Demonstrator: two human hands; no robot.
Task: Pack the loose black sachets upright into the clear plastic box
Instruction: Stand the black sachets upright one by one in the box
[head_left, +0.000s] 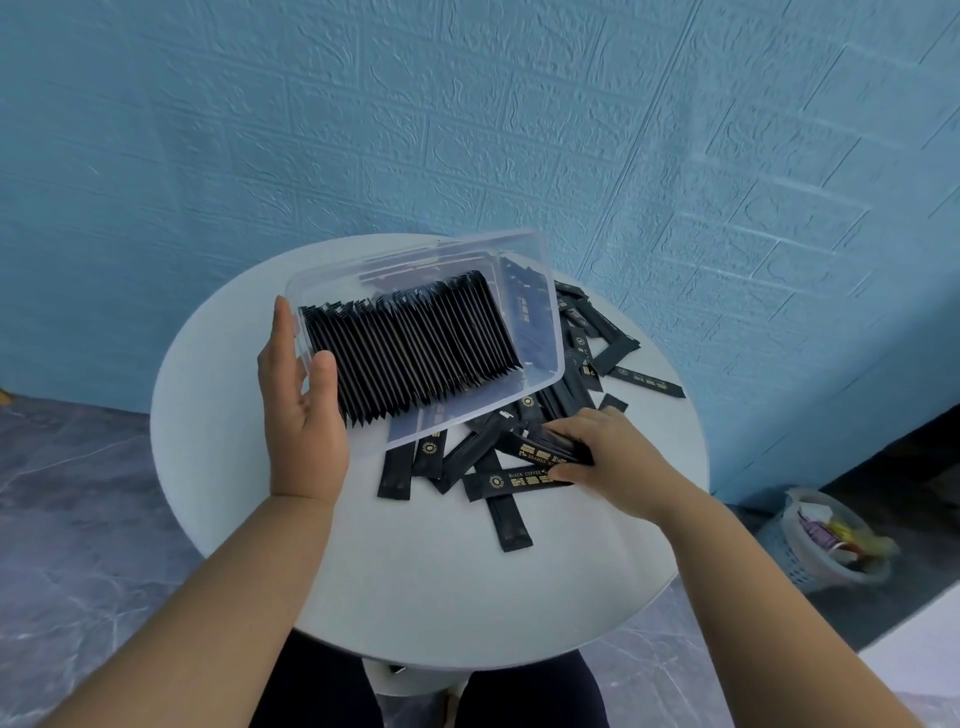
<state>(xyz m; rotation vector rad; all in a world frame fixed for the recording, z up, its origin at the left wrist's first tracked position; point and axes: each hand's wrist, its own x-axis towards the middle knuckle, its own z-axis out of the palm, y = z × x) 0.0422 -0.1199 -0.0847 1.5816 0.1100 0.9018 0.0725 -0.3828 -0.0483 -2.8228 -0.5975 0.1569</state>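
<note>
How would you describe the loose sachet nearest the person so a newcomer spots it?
Find the round white table, then the pile of loose black sachets by the right hand. The nearest sachet sticks out alone from the pile's near edge and shows no gold print, unlike its neighbours.

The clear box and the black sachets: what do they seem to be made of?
Clear rectangular box: thin, glossy transparent plastic; the packed sachets show through its walls. Slim black sachets with gold print: probably matte plastic or foil film, judging by their thin, flat shape.
</note>
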